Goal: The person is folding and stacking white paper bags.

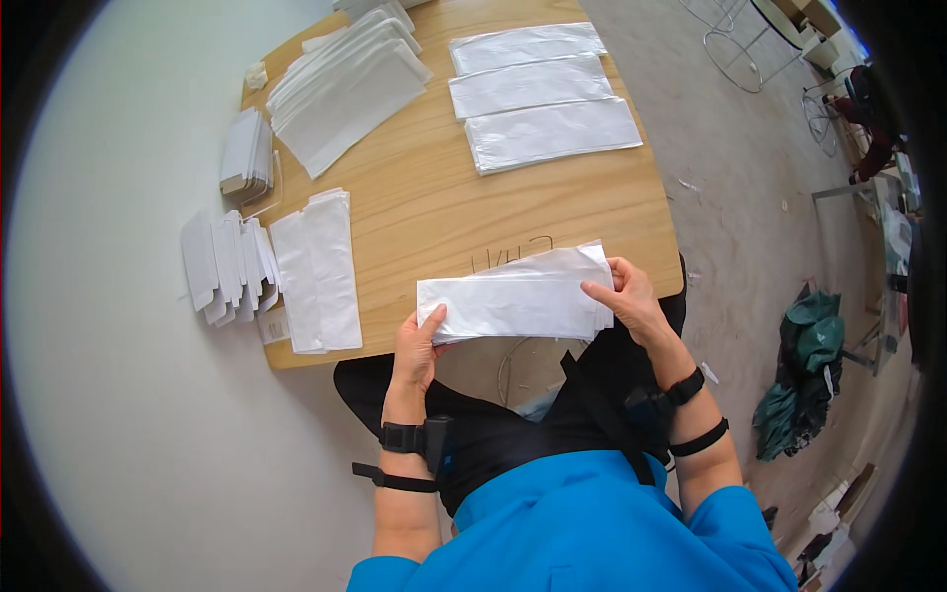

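Observation:
A thin stack of white folded sheets (518, 304) is held flat between my two hands above the table's near edge. My left hand (418, 343) pinches its left end, thumb on top and fingers underneath. At the other end, my right hand (631, 301) grips the stack with its thumb on the upper face. The sheets fan slightly apart at the upper right corner. Whether they are paper or thin plastic I cannot tell. Left of them, a white folded bundle (318, 271) lies on the wooden table (414, 197).
Three overlapping white bundles (550, 133) lie at the far right of the table. A fanned pile of white sheets (345, 94) is at the far left. Flattened white cartons (247, 153) stand along the wall side. Green and black bags (804, 365) lie on the floor at right.

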`<action>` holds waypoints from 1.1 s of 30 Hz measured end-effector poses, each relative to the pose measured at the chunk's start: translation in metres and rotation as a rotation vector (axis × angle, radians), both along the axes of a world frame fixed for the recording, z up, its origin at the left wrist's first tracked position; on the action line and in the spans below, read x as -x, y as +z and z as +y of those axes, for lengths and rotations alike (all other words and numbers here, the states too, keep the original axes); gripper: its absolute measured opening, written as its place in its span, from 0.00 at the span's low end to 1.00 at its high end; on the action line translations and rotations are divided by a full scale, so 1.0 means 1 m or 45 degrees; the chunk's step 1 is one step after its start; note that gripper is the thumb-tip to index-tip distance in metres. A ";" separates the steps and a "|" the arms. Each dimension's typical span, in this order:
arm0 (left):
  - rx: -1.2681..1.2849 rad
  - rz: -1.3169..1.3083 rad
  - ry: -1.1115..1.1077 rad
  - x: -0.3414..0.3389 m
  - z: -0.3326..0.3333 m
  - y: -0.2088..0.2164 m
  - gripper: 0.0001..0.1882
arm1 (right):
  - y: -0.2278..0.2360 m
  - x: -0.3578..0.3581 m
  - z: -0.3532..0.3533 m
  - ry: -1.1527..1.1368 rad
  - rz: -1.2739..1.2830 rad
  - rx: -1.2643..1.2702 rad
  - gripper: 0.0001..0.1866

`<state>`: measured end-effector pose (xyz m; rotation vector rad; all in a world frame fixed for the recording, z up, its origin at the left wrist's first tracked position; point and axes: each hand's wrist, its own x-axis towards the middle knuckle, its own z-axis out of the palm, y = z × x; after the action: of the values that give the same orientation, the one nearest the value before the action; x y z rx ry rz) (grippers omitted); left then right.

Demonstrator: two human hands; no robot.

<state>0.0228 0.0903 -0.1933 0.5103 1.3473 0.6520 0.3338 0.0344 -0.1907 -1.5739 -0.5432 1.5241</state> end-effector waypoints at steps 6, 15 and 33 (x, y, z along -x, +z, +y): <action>-0.086 -0.055 -0.041 0.004 -0.003 -0.012 0.14 | -0.011 0.003 -0.002 -0.016 -0.112 -0.103 0.19; -0.198 -0.077 -0.041 0.006 -0.009 -0.009 0.14 | -0.007 0.000 0.002 -0.002 -0.038 -0.052 0.20; -0.402 -0.007 -0.194 0.016 0.018 0.007 0.11 | 0.009 -0.016 0.024 0.133 -0.195 -0.303 0.10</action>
<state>0.0066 0.1084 -0.1861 0.8563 1.1918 0.7429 0.3496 0.0581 -0.1816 -1.5025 -0.8725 1.3642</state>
